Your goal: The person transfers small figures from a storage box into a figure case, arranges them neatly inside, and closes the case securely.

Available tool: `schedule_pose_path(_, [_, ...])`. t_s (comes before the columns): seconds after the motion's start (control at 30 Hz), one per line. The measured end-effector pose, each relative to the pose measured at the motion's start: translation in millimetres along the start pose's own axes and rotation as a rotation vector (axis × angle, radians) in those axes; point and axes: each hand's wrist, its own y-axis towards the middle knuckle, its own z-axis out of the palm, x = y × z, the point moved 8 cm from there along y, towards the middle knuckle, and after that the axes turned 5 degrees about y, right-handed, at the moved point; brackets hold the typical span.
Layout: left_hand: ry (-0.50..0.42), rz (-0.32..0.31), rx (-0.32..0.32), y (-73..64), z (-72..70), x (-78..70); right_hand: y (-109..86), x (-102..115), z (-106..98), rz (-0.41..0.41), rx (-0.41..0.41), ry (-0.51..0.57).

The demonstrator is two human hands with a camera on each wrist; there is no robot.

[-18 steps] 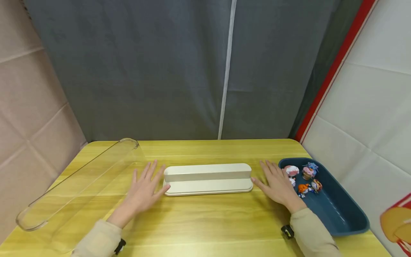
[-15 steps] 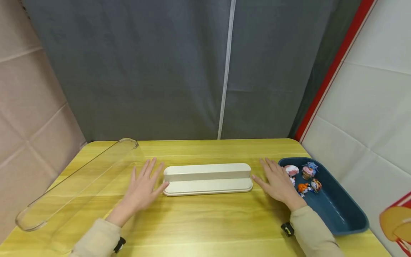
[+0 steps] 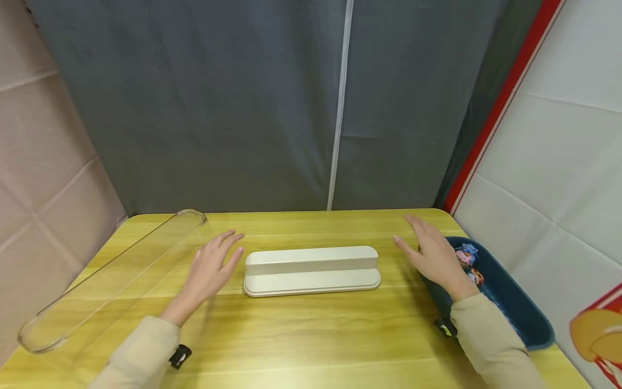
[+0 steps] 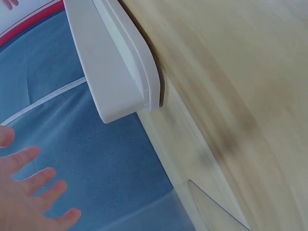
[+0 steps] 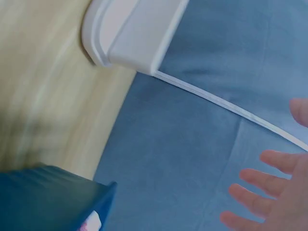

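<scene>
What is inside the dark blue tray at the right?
In the head view, the tray shows at least a pink-and-blue figurine and a multicoloured figurine. The right grip and sleeve cover part of it; anything there is hidden.

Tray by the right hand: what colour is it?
Dark blue; the tray shows best in the head view.

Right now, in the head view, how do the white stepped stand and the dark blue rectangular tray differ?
The white stepped stand lies crosswise; the dark blue rectangular tray slants front to back. The stand has a raised back step; the tray is a walled hollow. The stand bears nothing; the tray holds small colourful figurines.
Both rest on the yellow wood-grain table.
</scene>
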Motion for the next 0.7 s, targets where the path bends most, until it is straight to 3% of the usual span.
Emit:
schedule_pose_path(0.17, [-0.081,-0.044,0.041,5.0,3.6,4.4,3.0,-5.8,-15.4,0.067,0.013,0.091])
schedule_pose_path(0.47, [-0.149,-0.104,0.139,6.1,23.9,17.0,0.9,-26.1,-42.0,0.14,-0.042,0.293])
schedule_pose_path(0.7, [-0.143,-0.114,0.199,4.5,37.3,20.6,-2.9,-44.3,-62.9,0.189,-0.167,0.374])
